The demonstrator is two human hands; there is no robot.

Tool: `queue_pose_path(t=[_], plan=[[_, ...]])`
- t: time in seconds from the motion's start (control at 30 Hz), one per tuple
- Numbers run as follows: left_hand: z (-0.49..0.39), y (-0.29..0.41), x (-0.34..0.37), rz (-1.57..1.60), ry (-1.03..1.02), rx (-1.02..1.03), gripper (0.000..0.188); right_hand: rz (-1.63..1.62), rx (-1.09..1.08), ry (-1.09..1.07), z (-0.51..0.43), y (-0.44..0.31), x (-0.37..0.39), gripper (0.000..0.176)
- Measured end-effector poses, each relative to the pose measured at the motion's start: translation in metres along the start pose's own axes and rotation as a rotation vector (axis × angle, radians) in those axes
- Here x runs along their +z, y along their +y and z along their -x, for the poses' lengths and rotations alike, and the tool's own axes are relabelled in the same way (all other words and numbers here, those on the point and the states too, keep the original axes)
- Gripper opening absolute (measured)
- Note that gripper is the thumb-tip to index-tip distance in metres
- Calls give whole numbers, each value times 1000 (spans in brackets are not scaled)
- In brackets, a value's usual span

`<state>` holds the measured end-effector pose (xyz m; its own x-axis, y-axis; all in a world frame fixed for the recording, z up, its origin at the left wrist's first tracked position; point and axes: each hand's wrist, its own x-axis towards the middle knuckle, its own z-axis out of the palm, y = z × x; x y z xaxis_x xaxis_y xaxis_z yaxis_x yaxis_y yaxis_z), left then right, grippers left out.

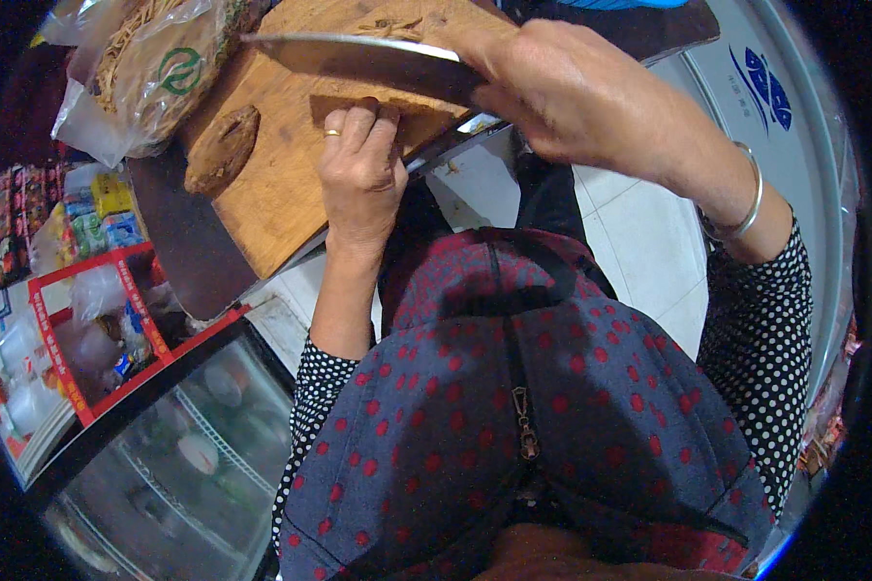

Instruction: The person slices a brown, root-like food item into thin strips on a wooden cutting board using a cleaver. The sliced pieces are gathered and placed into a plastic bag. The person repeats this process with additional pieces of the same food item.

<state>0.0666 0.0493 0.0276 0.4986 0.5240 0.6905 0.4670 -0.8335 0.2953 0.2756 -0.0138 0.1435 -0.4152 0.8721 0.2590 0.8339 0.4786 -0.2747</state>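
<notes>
My right hand (545,87) is closed on the handle end of a large knife (378,62), whose blade reaches left above a wooden cutting board (269,210). Below the blade, the bent fingers of my left hand (362,160) press on a flat brown piece of food (327,107) on the board; my palm hides part of what lies there. Thin brown strips (389,29) lie beyond the blade. A rough brown lump of food (223,149) rests at the board's left side. Whether the blade touches the piece cannot be told.
A clear plastic bag (152,80) of brown strips stands at the upper left. The board lies on a dark tabletop (182,240). Packaged goods (102,203) and a red-framed rack (91,327) are at the left, a glass-topped case (182,450) below. A grey surface (741,94) curves along the right.
</notes>
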Motion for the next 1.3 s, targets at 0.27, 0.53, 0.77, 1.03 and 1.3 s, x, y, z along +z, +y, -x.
queue_pose_path(t=[0.27, 0.53, 0.77, 1.03, 1.3], plan=[[-2, 3, -1, -21, -23, 15, 32, -36, 46, -149, 0, -2, -10, 15], [-2, 3, 0, -25, -34, 19, 28, -9, -47, -170, -35, 4, 28, 16], [-1, 1, 0, -23, 15, 24, 22, -407, 439, -262, -46, -3, -19, 20], [1, -1, 2, -22, 30, 12, 31, -376, 118, -267, -8, -10, -33, 13], [1, -2, 2, -45, 15, 36, 29, -254, 137, -498, -13, -3, -47, 16]])
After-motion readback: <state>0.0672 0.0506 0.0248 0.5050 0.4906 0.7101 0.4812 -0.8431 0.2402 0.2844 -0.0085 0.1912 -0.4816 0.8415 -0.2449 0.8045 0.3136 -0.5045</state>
